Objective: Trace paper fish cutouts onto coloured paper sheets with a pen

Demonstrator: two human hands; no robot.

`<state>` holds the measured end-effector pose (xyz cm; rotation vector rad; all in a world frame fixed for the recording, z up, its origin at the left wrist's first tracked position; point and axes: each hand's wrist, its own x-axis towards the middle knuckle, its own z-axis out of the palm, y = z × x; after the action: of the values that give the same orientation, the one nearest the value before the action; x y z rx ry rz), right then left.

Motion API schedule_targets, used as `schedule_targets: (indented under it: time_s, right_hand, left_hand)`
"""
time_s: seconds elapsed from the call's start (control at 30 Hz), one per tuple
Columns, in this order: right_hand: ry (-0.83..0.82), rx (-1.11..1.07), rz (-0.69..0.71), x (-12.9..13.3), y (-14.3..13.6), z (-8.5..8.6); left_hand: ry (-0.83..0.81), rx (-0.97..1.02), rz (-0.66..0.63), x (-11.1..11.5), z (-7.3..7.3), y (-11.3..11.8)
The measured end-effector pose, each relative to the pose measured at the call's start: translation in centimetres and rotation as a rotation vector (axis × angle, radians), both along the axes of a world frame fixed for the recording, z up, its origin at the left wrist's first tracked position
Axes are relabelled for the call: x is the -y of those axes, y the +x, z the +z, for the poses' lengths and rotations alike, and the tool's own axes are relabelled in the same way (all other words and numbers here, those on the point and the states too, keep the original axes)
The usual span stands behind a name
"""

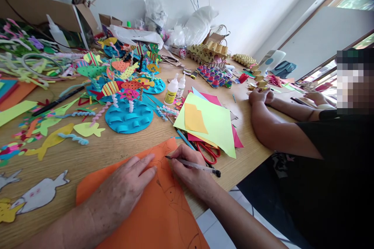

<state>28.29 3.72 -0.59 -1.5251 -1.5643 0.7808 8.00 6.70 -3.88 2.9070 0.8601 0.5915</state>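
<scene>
An orange sheet of paper (146, 210) lies at the table's front edge, with fish outlines drawn along its right side. My left hand (128, 183) rests flat on the sheet, fingers stretched out. In my right hand (189, 171) a pen (201, 166) with a clear barrel and black end is pinched, its tip close to the paper's upper right. Just beyond that hand are red-handled scissors (209, 153), partly under a stack of coloured paper topped by a light green sheet (219, 124).
Paper fish stand on a blue round base (128, 118). Two glue bottles (172, 90) stand behind the paper stack. Cut-out fish (43, 191) and scraps lie left. Painted egg cartons (214, 76) are farther back. At right, another person's arms (265, 118) rest on the table.
</scene>
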Motion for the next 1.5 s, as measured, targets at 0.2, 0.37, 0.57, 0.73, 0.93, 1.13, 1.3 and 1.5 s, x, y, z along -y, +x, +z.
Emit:
schedule_targets:
  time_s: [0.2,0.37,0.57,0.73,0.93,1.13,1.3,1.5]
  right_hand:
    - [-0.026,-0.151,0.006,0.0,0.0,1.0]
    - [-0.071,-0.187,0.017,-0.2,0.0,0.8]
    - [-0.046,0.013,0.073,-0.2,-0.1,0.5]
    - [0.039,0.027,0.108,-0.2,-0.2,0.1]
    - [0.040,0.037,0.117,-0.2,-0.3,0.2]
    - [0.017,0.027,0.118,-0.2,-0.5,0.3]
    - [0.006,0.049,0.118,-0.2,-0.3,0.1]
    - [0.004,0.052,0.107,-0.2,-0.4,0.3]
  left_hand:
    - [0.000,0.014,0.002,0.2,0.0,0.0]
    - [-0.009,0.012,0.007,0.2,0.2,0.0]
    - [0.034,-0.040,-0.043,-0.2,1.5,0.0]
    - [0.034,-0.054,-0.057,-0.4,1.7,-0.2]
    - [0.016,-0.033,-0.010,0.1,0.9,0.0]
    - [0.001,-0.039,-0.031,0.1,1.4,0.1]
    - [0.004,-0.059,-0.059,-0.2,2.0,0.0]
    - [0.025,-0.064,-0.078,-0.3,1.9,0.0]
